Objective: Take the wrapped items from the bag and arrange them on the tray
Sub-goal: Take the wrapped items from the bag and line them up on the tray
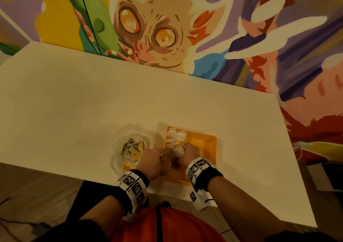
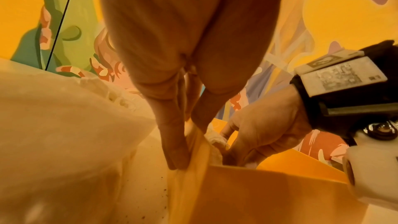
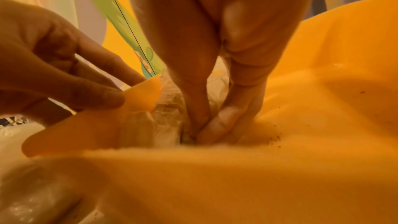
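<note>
Two hands at tray (image 1: 202, 143) left wall, desk (image 1: 92, 102) near edge: left hand (image 1: 151, 161) fingers pinch wall, likely steadying; right hand (image 1: 189, 152) fingers pinch tea bag (image 3: 165, 108), seating it.

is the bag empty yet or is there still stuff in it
Not empty: the head view shows wrapped items with yellow tags lying inside the clear bag, left of the tray.

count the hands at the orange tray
2. The left hand holds the tray's left wall; the right hand pinches wrapped items inside it. No other hand shows.
</note>
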The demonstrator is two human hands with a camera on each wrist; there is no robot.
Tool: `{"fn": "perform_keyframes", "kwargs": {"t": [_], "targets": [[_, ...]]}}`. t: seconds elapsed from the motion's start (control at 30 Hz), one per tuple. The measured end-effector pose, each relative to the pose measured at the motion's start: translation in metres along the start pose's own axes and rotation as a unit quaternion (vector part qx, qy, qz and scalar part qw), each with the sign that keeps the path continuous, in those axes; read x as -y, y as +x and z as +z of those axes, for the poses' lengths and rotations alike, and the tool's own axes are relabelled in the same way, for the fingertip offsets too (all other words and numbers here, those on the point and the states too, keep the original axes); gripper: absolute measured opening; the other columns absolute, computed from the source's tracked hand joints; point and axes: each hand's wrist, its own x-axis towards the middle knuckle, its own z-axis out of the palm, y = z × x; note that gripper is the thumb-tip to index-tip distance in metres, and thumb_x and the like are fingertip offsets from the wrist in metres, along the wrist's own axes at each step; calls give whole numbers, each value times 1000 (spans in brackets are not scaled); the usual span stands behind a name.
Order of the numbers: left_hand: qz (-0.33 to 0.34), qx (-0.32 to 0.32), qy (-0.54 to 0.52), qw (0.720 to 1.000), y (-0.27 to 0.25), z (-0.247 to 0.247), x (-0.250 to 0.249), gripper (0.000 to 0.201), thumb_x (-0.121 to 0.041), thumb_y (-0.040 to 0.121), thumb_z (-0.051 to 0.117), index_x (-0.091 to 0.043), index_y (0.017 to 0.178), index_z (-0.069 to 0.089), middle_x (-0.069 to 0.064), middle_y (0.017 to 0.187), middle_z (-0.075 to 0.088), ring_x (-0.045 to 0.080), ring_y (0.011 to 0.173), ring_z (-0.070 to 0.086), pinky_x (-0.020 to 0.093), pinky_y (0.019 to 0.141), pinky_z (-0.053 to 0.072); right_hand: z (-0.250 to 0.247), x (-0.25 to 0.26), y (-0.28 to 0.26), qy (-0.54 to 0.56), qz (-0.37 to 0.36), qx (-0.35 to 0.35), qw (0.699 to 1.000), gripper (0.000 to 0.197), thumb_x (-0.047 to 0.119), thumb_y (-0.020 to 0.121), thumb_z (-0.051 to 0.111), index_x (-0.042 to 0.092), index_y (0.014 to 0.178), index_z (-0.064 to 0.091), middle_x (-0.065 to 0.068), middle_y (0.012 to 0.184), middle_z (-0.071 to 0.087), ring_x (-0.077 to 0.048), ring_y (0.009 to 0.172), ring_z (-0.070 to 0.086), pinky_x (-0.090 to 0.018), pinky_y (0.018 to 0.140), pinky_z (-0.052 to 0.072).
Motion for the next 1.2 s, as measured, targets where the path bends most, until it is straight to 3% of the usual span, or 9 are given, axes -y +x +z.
{"fn": "perform_keyframes", "kwargs": {"t": [0.2,0.47,0.57,0.63,0.7,0.77,0.93,1.13,1.2], "targets": [[1,-4,-9,1000,0,0,2,69,-59,63,25,-24,96,73,2,84,73,22,77,67,40,70,57,0,1,3,12,-4,-11,1000,49,21,82,73,7,123,51,-16,125,56,-32,113,56,-32,84,47],[3,-14,-15,1000,-1,-1,-1,65,-58,61,26,-23,90,72,3,81,73,23,76,67,40,69,58,-3,-2,-5,57,-39,-2,998,41,23,82,70,12,119,56,-10,118,64,-29,107,61,-28,79,47],[0,-11,-19,1000,-2,-2,-2,69,-59,59,24,-23,93,73,4,85,73,24,80,68,40,71,58,-5,-8,-7,117,-30,10,993,31,27,84,68,17,111,58,-7,110,67,-26,98,64,-32,79,54],[2,-10,-21,1000,-3,-4,-2,67,-58,62,27,-26,100,72,4,88,73,25,84,67,40,74,58,-7,-8,-8,174,-16,17,985,35,36,81,70,22,110,57,-4,107,67,-25,91,66,-38,79,57],[7,-3,-11,1000,-6,-6,-6,59,-50,68,33,-23,104,71,6,91,73,28,87,66,41,79,56,-8,-7,-7,235,2,15,972,57,44,77,71,21,126,52,-4,113,65,-24,95,65,-41,81,58],[12,3,8,1000,-8,-6,-8,54,-41,71,36,-18,107,69,8,96,73,29,91,66,42,82,53,-11,-3,-5,276,14,1,961,66,45,81,68,17,136,46,-5,125,60,-25,105,62,-43,89,55],[15,-1,53,998,-7,-5,-6,29,-22,89,53,-19,115,66,6,103,72,27,94,66,42,85,53,-20,11,-10,325,-1,-13,946,44,34,98,53,11,136,50,-6,135,55,-26,121,53,-38,101,46],[13,5,87,996,-6,-2,-3,27,-21,92,55,-18,119,62,6,108,69,28,102,64,42,89,52,-19,14,-8,358,13,-28,933,45,32,98,51,14,139,49,-6,139,53,-27,125,51,-41,103,45],[7,1,51,999,-8,-1,-1,28,-19,93,55,-18,119,63,8,108,68,29,102,63,43,89,53,-19,14,-5,365,12,-23,931,43,28,98,51,12,138,50,-7,138,54,-27,122,52,-44,103,46]]}}
